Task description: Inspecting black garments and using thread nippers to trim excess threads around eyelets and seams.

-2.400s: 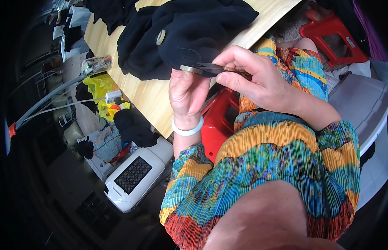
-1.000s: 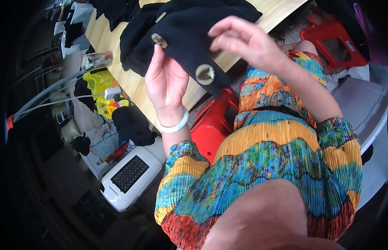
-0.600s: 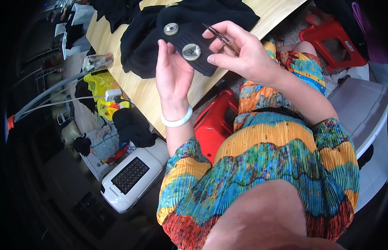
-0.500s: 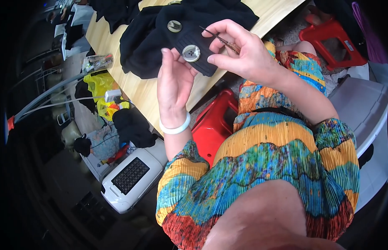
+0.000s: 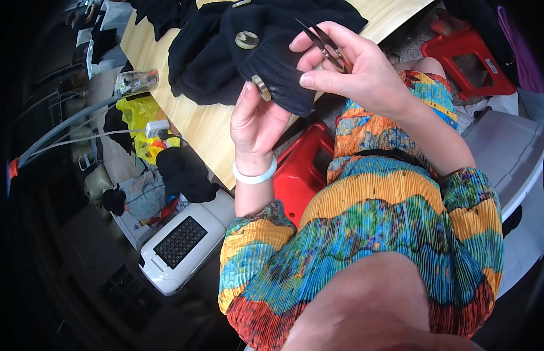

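Note:
A black knit garment (image 5: 203, 65) with a ribbed edge lies over the table (image 5: 204, 131). My left hand (image 5: 257, 130) is closed on its near ribbed edge, thumb against a large pale button (image 5: 261, 88) that stands tilted, edge up. Farther along the garment sits another large button (image 5: 247, 40), with part of a third button (image 5: 241, 3) at the top. My right hand (image 5: 368, 73) holds small dark thread snips (image 5: 320, 40), blades apart and pointing up and left, above the ribbing. The thumb of that hand is close to the fabric's right side.
Under the table edge stands a red stool (image 5: 304, 175); another red stool (image 5: 467, 61) is at the far right. To the left are a yellow plastic bag (image 5: 134, 120), a white power adapter (image 5: 158, 128) on a cable, and a white box-shaped case (image 5: 187, 248). Grey lidded bins (image 5: 500, 149) stand at right.
The button by my left thumb has tipped from face-on to edge-on as the fabric turned. My left hand moved slightly right and down; the snips' blades have spread apart in my right hand.

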`<state>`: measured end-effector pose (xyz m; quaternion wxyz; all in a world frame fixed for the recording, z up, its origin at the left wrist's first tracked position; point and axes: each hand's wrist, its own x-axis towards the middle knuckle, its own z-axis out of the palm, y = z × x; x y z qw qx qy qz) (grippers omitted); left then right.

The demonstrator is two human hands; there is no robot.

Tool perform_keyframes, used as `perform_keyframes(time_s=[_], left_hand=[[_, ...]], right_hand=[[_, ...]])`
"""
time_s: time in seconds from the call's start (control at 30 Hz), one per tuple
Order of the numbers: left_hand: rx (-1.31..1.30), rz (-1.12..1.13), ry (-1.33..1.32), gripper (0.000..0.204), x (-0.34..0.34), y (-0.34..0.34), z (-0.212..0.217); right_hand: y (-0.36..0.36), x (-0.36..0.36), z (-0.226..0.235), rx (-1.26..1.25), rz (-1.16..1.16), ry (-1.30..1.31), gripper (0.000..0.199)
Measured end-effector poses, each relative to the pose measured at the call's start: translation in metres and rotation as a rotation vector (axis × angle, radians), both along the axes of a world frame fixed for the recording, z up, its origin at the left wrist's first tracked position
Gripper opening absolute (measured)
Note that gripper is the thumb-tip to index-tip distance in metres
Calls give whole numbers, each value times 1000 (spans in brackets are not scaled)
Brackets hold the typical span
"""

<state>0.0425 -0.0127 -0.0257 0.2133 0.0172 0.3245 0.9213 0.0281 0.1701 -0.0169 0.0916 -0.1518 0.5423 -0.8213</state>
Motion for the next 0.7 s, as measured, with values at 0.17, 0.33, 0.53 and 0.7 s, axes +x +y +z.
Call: perform_keyframes(time_s=[0.17,0.33,0.53,0.7], left_hand=[[257,-66,-96,49,2,-1,-5],[248,-75,-124,48,0,10,8],[-95,92,-136,23,1,15,10],[-139,92,-193,23,-2,20,15]], right_hand=[[2,2,4,7,27,-9,32],[3,2,-1,63,-15,26,32],[1,4,-9,179,-135,225,30],[-1,4,-16,318,-193,312,18]])
